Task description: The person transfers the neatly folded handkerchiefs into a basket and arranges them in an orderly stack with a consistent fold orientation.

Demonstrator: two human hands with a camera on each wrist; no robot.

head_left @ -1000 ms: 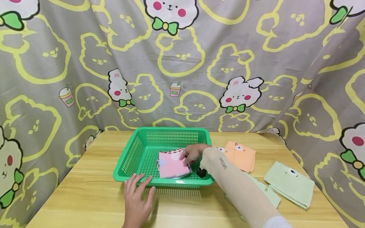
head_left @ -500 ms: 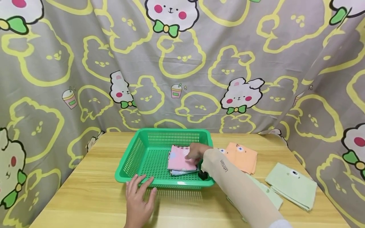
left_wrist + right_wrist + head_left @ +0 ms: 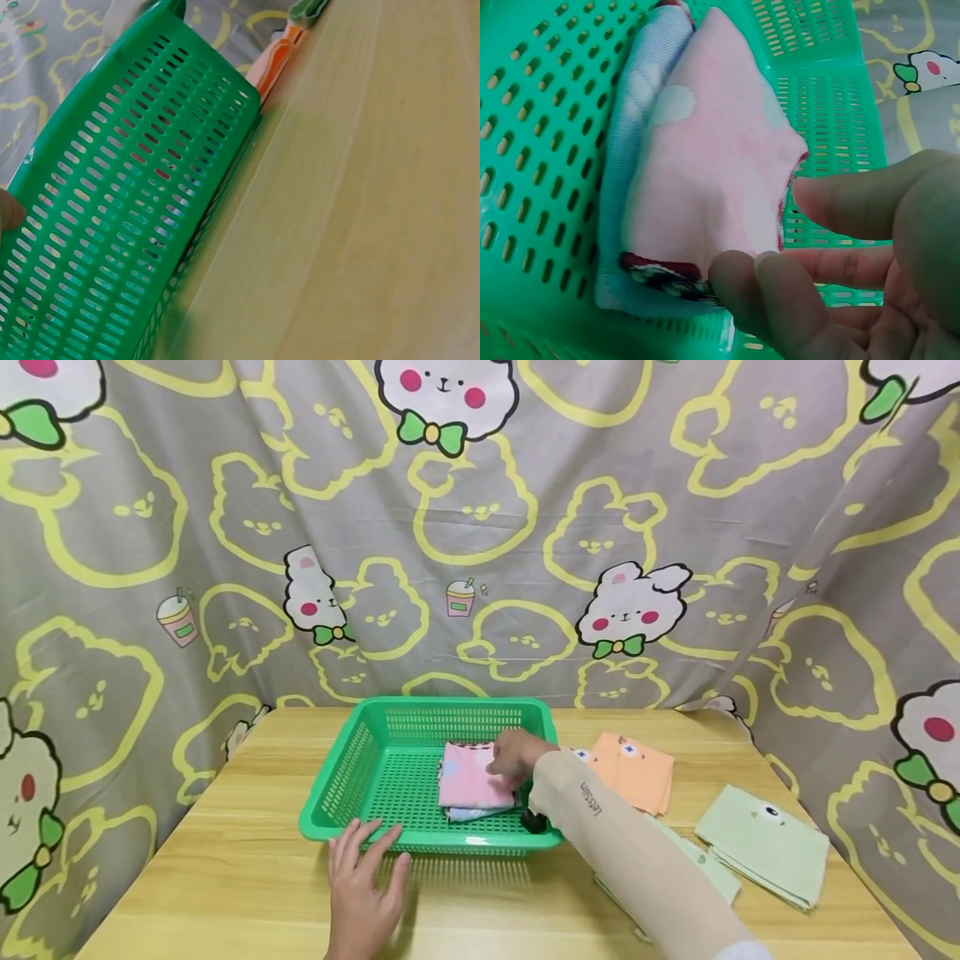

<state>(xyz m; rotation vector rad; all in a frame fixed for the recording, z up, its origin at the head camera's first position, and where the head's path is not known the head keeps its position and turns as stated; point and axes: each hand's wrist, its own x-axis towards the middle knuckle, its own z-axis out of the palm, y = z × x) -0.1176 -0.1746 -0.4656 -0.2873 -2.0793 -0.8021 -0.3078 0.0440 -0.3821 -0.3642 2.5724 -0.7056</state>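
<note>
We see the right hand [image 3: 513,758] reaching forward into the green basket [image 3: 352,760], forearm in a beige sleeve [image 3: 622,852] angled across the near right corner of it. Its fingertips [image 3: 742,281] rest on the edge of the pink folded cloth [image 3: 472,777], thumb above and fingers below in the right wrist view, lightly pinching that edge (the contact is close, though how firm we cannot tell). The pink cloth lies on top of a pale blue cloth [image 3: 626,127], both on the basket floor towards its right side.

The left hand [image 3: 363,881] lies flat on the wooden table [image 3: 225,860], fingers spread and straight, tips touching the near wall of the basket; it holds nothing. In the left wrist view only a sliver of one finger shows at the left edge, beside the basket wall [image 3: 112,210].

To the right of the basket, an orange cloth [image 3: 633,772] sits just beside it, and a green cloth [image 3: 765,843] lies farther off. Another green cloth [image 3: 708,872] is mostly hidden behind the sleeve. A small dark thing [image 3: 533,821] at the wrist is too hidden to make out.
</note>
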